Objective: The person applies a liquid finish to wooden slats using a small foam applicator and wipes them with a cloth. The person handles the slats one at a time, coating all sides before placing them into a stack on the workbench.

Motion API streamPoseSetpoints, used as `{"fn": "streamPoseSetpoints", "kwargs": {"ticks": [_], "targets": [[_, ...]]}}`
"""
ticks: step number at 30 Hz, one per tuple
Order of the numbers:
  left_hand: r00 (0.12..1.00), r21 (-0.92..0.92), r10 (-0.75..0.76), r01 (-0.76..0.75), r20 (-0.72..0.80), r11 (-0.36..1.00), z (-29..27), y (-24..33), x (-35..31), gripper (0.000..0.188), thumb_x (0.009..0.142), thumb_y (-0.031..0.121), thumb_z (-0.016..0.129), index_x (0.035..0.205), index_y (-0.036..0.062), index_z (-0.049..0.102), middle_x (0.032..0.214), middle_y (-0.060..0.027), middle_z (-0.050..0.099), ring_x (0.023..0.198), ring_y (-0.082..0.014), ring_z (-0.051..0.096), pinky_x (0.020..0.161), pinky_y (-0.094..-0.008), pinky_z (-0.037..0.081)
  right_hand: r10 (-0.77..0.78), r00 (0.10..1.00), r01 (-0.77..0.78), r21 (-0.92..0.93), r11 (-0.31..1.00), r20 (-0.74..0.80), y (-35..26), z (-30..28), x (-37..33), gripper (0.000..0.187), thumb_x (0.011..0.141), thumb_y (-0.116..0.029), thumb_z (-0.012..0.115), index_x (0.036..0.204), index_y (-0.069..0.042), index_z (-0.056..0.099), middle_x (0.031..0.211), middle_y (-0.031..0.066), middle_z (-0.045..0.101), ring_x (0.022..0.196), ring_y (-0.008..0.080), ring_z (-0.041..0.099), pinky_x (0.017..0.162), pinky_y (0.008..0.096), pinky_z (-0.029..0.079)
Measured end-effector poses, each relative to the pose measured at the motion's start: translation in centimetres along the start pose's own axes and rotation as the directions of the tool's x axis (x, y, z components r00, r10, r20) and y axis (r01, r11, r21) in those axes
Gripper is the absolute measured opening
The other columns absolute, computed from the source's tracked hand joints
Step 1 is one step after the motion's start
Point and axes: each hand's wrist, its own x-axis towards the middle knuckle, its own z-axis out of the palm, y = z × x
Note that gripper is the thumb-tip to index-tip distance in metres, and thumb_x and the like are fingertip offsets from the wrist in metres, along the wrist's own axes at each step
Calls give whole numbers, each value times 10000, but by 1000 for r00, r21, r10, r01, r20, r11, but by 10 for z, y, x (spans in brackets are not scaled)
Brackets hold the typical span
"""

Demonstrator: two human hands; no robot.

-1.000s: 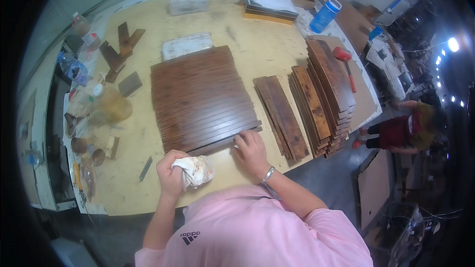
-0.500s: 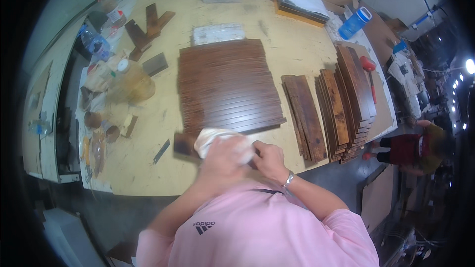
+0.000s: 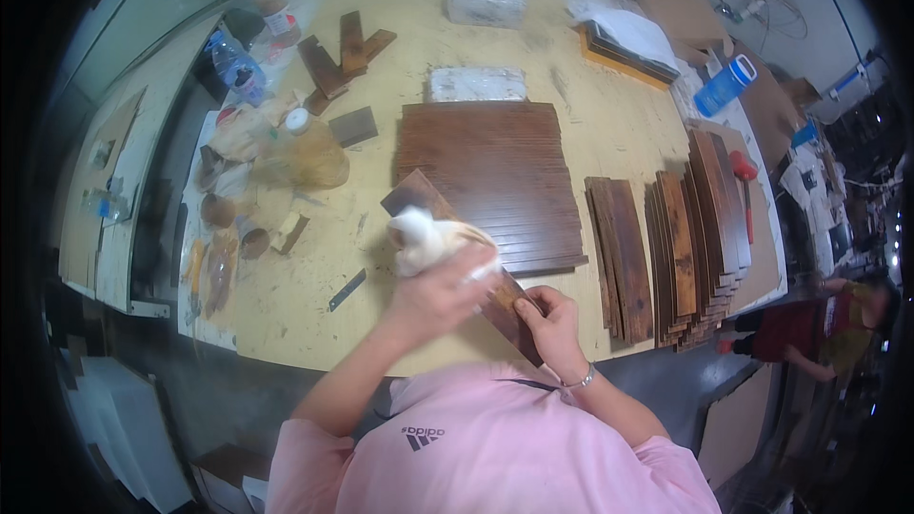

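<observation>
My left hand (image 3: 436, 297) is closed around a crumpled white cloth (image 3: 424, 246) and presses it on the face of a dark brown wooden plank (image 3: 512, 317). The plank lies slantwise in front of me, its far end up to the left and its near end close to my shirt. Near that lower end, my right hand (image 3: 555, 331) grips the plank, thumb on top. Just beyond, a broad block of narrow brown slats (image 3: 490, 162) lies side by side on the table; the plank's upper part overlaps its near left corner. The cloth hides the plank's middle.
Stacked planks (image 3: 681, 257) stand to the right beside a red-headed mallet (image 3: 744, 168). Left are a jug of yellowish liquid (image 3: 319, 157), plastic bottles (image 3: 236, 67) and a dark flat strip (image 3: 347, 290). A white wrapped block (image 3: 476, 85) sits behind the slats. Another person (image 3: 809, 328) is at far right.
The plank now tilts up away from me, more of it showing. The cloth in my left hand has moved along it. My view has shifted, so the table appears farther right and lower.
</observation>
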Motion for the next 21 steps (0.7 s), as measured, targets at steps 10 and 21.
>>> {"fn": "streamPoseSetpoints", "kwargs": {"ticks": [10, 21], "targets": [[699, -293, -613, 538, -369, 790, -43, -135, -28, 194, 912, 38, 584, 1082, 1, 671, 1057, -159, 675, 979, -294, 645, 884, -352, 488, -79, 996, 82, 100, 992, -34, 15, 2, -10, 101, 857, 3, 692, 941, 50, 661, 818, 42, 666, 739, 86, 594, 665, 239, 480], [577, -130, -602, 653, -552, 746, -52, -164, -78, 137, 869, 69, 661, 982, 19, 720, 924, -150, 710, 821, -291, 657, 768, -367, 501, -21, 996, 30, 118, 993, -83, 18, -2, -8, 94, 860, -1, 685, 945, 35, 668, 813, 24, 656, 732, 80, 590, 668, 227, 477]]}}
